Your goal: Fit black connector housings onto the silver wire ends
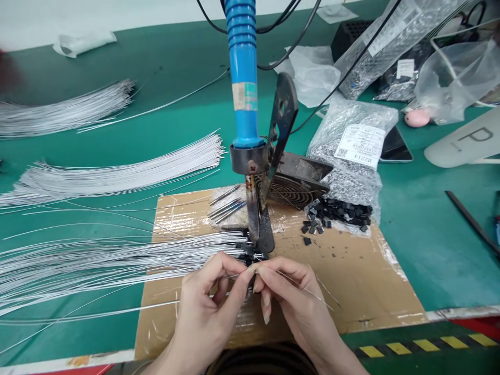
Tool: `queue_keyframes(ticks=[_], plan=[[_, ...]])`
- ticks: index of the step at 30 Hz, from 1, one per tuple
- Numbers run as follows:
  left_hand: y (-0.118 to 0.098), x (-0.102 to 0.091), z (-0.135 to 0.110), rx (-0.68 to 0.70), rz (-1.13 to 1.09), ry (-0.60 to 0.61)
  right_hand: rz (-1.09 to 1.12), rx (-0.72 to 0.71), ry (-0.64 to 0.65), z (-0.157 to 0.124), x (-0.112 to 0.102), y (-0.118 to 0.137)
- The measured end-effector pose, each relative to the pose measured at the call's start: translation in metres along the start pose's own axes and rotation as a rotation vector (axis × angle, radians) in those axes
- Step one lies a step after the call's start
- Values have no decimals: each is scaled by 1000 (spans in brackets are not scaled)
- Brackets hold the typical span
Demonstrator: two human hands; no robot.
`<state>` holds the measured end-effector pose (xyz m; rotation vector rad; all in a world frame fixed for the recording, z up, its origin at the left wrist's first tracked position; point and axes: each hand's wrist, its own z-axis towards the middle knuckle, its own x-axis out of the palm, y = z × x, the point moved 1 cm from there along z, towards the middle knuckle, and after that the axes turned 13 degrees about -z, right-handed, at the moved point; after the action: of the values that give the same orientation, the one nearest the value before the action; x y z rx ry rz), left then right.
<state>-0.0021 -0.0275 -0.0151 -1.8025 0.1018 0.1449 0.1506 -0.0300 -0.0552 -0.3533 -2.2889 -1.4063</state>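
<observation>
In front of the soldering iron, my left hand (213, 302) and my right hand (295, 294) meet with their fingertips pinched together. Both are closed on a thin wire (166, 303), which runs off to the left from under my left hand. Fine wire ends (327, 291) stick out past my right hand's fingers. What lies right between the fingertips is hidden. Just beyond them, a bundle of grey-white wires (187, 250) ends in small black pieces (247, 254). The blue-handled soldering iron (242, 78) is fixed upright, tip down, above those ends.
A cardboard sheet (351, 297) covers the green bench. More wire bundles (128, 174) lie left. Behind the iron's metal bracket (283, 117) is a black fan (299, 182). Small black chips (339, 213) spill from a labelled bubble-wrap bag (351, 135). A phone (396, 146) lies behind it.
</observation>
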Motion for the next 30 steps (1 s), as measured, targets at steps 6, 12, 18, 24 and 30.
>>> queue_keyframes(ticks=[6, 12, 18, 24, 30], plan=[[-2, 2, -1, 56, 39, -16, 16, -2, -6, 0, 1, 0], [5, 4, -3, 75, -6, -41, 19, 3, -37, 1, 3, 1], [9, 5, -3, 87, 0, -63, 27, -6, -67, 0, 6, -1], [11, 7, -4, 45, -37, -80, 41, -9, -90, 0, 9, -3], [6, 9, -4, -29, -124, -73, 49, -22, -78, -2, 9, -5]])
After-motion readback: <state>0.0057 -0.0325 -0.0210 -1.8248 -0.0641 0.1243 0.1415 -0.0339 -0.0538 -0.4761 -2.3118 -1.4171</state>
